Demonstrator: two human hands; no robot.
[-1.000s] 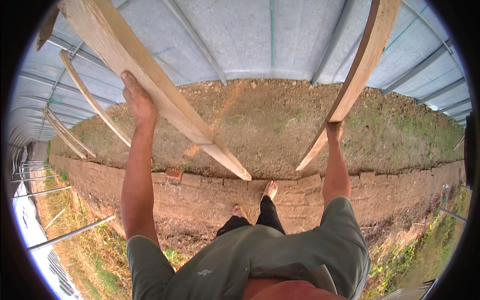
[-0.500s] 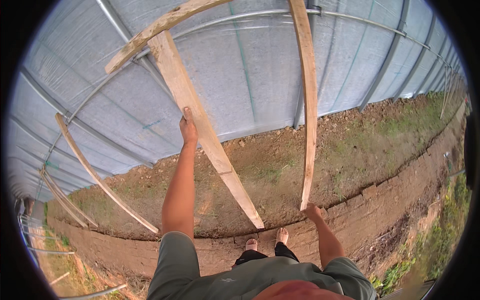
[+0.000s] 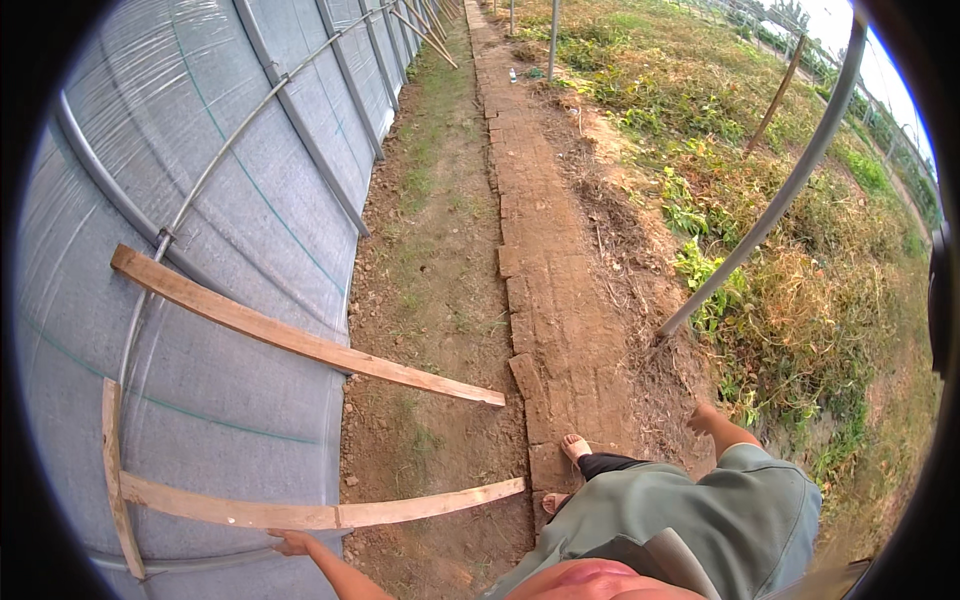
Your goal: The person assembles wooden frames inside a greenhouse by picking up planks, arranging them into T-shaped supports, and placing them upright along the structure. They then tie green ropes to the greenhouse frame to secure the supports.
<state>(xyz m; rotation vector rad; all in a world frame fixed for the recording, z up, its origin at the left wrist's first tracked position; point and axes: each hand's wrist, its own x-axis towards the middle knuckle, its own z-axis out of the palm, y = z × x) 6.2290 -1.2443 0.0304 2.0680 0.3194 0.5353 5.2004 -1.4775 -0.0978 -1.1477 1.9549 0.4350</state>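
Two hands show, well apart. Left hand [image 3: 292, 543] rests its fingers along the underside of the near plank [image 3: 300, 513], seemingly curled on it though how tightly I cannot tell; right hand [image 3: 701, 418] hangs free by the hip, holding nothing, fingers loosely bent. That plank leans from the brick path [image 3: 545, 300] up against the sheeted tunnel wall [image 3: 200, 200] on the left, joined to a short crosspiece [image 3: 118, 480]. To steady it well, grip should sit firm near the joint, feet planted on the bricks. Farther on, a second plank [image 3: 300, 340] leans likewise. Bare soil lies between wall and path; right of it stand weeds and a bent metal pipe [image 3: 770, 210].
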